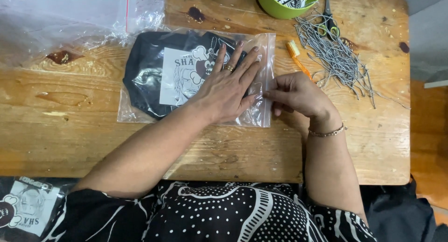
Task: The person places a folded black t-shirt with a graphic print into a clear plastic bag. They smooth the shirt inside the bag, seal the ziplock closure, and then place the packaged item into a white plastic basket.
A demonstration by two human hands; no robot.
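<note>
Left hand (224, 85): I press it flat, fingers spread, on the clear zip bag (140, 109).
Right hand (294, 95): I pinch the bag's seal edge.
Risk: trapped air could leave the seal gaping.

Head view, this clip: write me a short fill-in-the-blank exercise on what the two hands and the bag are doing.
1. The left hand lies flat on a clear plastic bag holding a folded ____ garment.
2. The right hand pinches the bag's ____ edge.
3. An orange toothbrush lies beside a pile of black-and-white ____.
4. A bracelet sits on the ____ wrist.

Missing words: black; right; cords; right
</note>
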